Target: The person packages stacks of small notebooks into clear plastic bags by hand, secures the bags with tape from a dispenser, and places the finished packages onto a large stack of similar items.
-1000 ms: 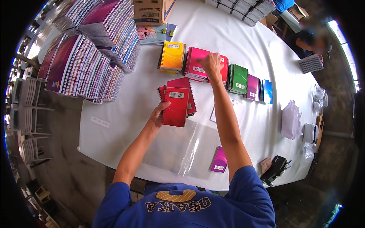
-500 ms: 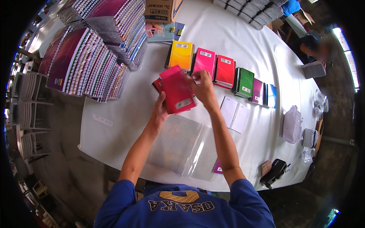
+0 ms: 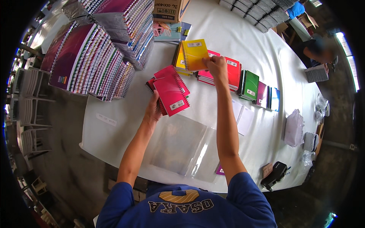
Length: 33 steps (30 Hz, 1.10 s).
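My left hand (image 3: 153, 109) is closed on a small fanned stack of spiral notebooks (image 3: 169, 91), pink ones on top and darker edges showing beneath. In my right hand (image 3: 217, 68) a yellow spiral notebook (image 3: 194, 55) is pinched by its right edge, tilted above the yellow pile (image 3: 180, 64). Under and beside that hand lies the pink pile (image 3: 205, 78), partly hidden by my fingers. Further right along the row come red notebooks (image 3: 233, 74), green notebooks (image 3: 249, 85), purple notebooks (image 3: 262, 95) and blue notebooks (image 3: 273, 99).
Tall stacks of spiral notebooks (image 3: 72, 60) stand at the left, near a cardboard box (image 3: 167, 10). An open notebook (image 3: 245, 119) lies by my right forearm, a clear plastic sheet (image 3: 176, 144) between my arms. A black device (image 3: 275, 175) sits near right; another person (image 3: 317, 47) is far right.
My right hand has left the pink notebooks in my left hand and moved up and right, lifting a yellow notebook. The left-hand stack has shifted slightly left.
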Available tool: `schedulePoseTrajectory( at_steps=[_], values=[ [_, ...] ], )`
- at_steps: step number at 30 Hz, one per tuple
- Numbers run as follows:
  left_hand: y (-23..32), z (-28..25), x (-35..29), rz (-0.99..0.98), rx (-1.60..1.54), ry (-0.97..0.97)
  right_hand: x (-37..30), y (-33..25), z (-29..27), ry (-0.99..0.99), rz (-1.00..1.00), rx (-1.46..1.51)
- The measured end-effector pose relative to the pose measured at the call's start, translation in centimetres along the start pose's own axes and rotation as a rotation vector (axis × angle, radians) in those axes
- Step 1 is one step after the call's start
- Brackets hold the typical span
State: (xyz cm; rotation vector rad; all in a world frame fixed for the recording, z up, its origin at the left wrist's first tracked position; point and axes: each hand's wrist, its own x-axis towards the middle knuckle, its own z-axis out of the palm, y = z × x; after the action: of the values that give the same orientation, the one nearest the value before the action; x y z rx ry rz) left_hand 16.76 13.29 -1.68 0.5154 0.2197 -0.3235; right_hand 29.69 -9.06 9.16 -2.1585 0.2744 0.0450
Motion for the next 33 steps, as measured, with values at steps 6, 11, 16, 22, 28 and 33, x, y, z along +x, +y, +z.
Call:
schedulePoseTrajectory(
  at_steps=[6, 11, 16, 22, 28, 33],
  values=[
    [-3.4, 0.7, 1.6, -0.097, -0.217, -0.247, -12.7, 2.2, 2.6, 0.162, -0.340, -0.322],
    [-4.5, 1.3, 0.7, -0.196, -0.131, -0.142, -11.9, 2.9, -1.3, 0.179, -0.375, -0.307],
    [-4.5, 1.0, 1.0, -0.080, -0.216, -0.232, -1.6, 4.1, -2.7, 0.343, -0.291, -0.280],
    [-3.1, -0.6, 0.7, -0.025, -0.113, -0.161, 6.2, 0.4, 4.3, 0.088, -0.723, -0.528],
    [-0.1, -1.7, -0.1, -0.028, -0.056, -0.080, 7.3, 0.2, 6.2, -0.138, -0.150, -0.802],
    [-0.7, -1.3, 1.0, -0.043, -0.053, 0.036, 6.7, 1.3, 5.1, 0.204, -0.129, -0.279]
  ],
)
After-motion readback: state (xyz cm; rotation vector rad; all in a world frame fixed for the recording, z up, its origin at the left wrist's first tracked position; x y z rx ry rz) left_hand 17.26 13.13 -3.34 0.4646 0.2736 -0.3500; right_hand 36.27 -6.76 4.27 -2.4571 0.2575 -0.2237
